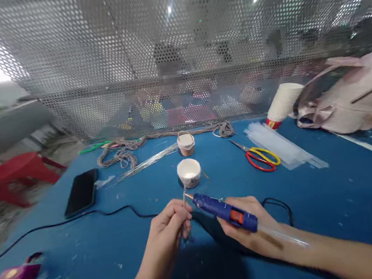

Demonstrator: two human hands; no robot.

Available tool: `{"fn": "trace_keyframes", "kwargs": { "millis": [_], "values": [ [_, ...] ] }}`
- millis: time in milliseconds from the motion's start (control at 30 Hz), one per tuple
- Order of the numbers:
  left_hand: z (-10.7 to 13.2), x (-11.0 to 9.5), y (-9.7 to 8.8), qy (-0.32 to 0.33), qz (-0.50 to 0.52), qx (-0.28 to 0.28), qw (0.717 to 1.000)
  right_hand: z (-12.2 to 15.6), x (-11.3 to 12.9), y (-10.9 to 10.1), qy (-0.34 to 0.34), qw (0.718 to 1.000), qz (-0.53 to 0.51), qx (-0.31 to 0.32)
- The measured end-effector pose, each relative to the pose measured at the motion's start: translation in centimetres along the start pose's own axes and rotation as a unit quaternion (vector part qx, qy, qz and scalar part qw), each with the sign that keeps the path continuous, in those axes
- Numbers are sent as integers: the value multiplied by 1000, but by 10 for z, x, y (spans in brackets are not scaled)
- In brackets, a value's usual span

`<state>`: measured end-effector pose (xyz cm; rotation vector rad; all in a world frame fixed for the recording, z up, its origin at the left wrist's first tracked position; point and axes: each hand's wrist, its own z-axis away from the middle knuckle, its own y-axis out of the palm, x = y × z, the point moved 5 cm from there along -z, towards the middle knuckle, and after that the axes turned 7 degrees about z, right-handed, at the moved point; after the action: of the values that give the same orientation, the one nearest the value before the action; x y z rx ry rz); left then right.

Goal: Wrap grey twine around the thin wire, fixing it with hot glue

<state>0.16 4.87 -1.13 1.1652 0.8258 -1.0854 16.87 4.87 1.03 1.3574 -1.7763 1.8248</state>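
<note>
My right hand [250, 222] is wrapped round a blue hot glue gun [214, 206], whose clear glue stick [282, 235] pokes out behind. The gun's nozzle points left, touching or almost touching a thin grey cord [184, 197]. That cord is pinched upright between the thumb and fingers of my left hand [171, 227]. Just beyond stands a small white paper cup [189, 171], open at the top; whether the cord joins it I cannot tell. Behind it is a second small cup [186, 144], whitish above and brownish below, with a cord loop on top.
Red-and-yellow scissors [262, 157] lie beside clear glue sticks [278, 144] and stacked paper cups [285, 102]. Grey cord [119, 152] runs along the perforated metal screen [150, 71]. A phone [81, 193] and black cable [113, 210] lie left; a pink backpack [353, 96] sits right.
</note>
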Motion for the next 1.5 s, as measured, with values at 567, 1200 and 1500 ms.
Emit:
{"fn": "trace_keyframes", "kwargs": {
  "millis": [567,1200,1500],
  "values": [
    [-3,-2,-3,21,8,-22,1000,9,-22,-25,-49,990,92,-100],
    [3,-7,0,115,-125,4,985,-14,-8,-27,12,997,68,-34],
    [4,-16,3,197,-214,-13,957,-40,7,31,136,944,-298,39]
  ]
}}
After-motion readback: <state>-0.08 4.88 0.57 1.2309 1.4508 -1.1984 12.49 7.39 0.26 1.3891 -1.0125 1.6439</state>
